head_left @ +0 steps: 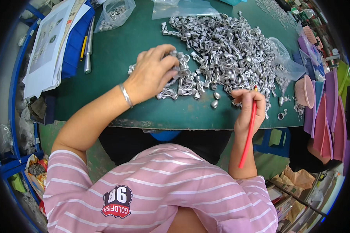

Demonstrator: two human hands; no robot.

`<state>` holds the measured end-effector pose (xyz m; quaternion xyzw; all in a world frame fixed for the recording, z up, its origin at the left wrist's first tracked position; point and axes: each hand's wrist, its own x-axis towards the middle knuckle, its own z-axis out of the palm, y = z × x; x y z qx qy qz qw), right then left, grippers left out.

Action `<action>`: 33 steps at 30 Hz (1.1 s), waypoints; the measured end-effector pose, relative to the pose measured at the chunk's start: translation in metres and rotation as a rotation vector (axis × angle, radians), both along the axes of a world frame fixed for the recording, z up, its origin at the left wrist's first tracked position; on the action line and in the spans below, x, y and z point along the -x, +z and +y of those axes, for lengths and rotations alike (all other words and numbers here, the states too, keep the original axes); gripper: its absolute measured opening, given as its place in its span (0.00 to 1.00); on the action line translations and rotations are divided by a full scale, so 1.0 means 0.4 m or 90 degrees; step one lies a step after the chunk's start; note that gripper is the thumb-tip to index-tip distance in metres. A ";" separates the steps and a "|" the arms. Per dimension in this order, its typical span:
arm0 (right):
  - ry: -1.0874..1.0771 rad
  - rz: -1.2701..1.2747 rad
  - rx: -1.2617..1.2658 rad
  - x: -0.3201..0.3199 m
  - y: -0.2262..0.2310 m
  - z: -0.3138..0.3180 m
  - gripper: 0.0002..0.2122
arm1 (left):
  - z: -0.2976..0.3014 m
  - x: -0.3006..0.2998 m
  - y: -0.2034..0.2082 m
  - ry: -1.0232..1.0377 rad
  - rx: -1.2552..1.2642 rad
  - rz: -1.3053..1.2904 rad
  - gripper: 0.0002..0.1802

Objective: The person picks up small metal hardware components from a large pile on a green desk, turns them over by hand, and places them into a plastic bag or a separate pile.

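A pink shirt with white stripes (163, 182) fills the lower middle of the frame, a forearm reaching up from each side of it. Beyond the shirt lies the near edge of a green table (105, 85), with a blue stool (274, 144) below it at the right.

Right of centre, just over that edge, the right hand (248, 108) has its fingers bent around a red stick (247, 136), pinching it near its upper end; the stick slants down to the left across the wrist. Just left of that hand, two egg-shaped metal pieces (214, 104) lie side by side.

Left of centre, the left hand (155, 70), a silver bracelet (125, 96) at its wrist, arches over a small cluster of silver looped fittings (188, 83). Its fingers are curled and blurred, so I cannot tell whether they grip one.

Farther up, a large heap of like fittings (229, 50) spreads from upper centre toward the right, a clear plastic bag (293, 64) at its right side. At upper left, papers (46, 50) lie over a blue tray (72, 56), with a yellow pencil (83, 47) beside it. Near the top edge sits a clear bag of metal parts (113, 16).
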<state>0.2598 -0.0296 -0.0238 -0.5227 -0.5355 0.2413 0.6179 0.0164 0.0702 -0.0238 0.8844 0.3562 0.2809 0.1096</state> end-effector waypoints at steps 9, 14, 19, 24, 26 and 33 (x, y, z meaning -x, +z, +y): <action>0.005 -0.370 0.098 0.032 -0.038 -0.036 0.16 | -0.019 -0.011 0.028 -0.018 0.018 -0.052 0.15; 0.012 -0.401 0.022 0.013 -0.064 -0.031 0.14 | -0.100 0.003 0.075 0.010 -0.028 -0.138 0.15; 0.036 -0.394 -0.033 0.021 -0.058 -0.028 0.13 | -0.200 -0.023 0.038 -0.034 0.045 -0.242 0.15; 0.211 -0.137 -0.014 0.065 -0.041 -0.056 0.13 | -0.250 -0.095 -0.013 -0.036 0.263 -0.359 0.16; 0.262 -0.122 -0.023 0.077 -0.036 -0.062 0.12 | -0.254 -0.098 -0.028 -0.025 0.251 -0.393 0.10; 0.075 -0.555 -0.031 0.006 -0.040 0.022 0.10 | -0.261 -0.101 -0.050 0.002 0.273 -0.439 0.11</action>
